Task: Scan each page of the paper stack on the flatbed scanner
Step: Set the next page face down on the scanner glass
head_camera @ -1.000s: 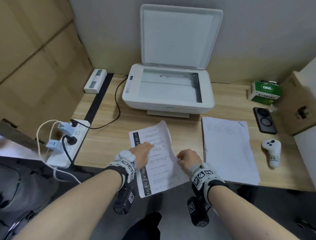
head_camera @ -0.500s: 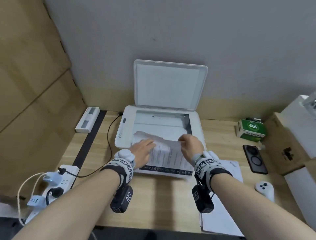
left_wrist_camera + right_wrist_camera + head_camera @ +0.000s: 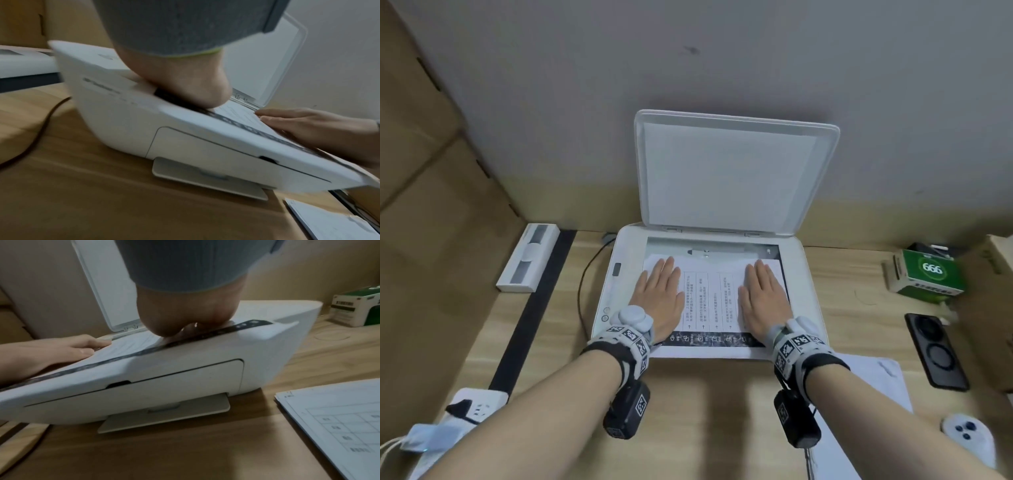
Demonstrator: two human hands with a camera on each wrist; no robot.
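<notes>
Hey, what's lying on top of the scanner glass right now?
A printed page lies on the scanner glass, pressed flat by the left hand and right hand. Its near edge overhangs the front. The glass beneath it is hidden.

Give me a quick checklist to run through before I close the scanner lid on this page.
1. Lid fully raised: ok.
2. Page on the scanner glass: ok, but its near edge overhangs the front.
3. Page flat: ok, left hand and right hand press it with straight fingers.
4. Printed side down: not ok, text faces up.
5. Hands out of the lid's path: not ok.
6. Remaining paper stack clear of the scanner: ok.
</notes>
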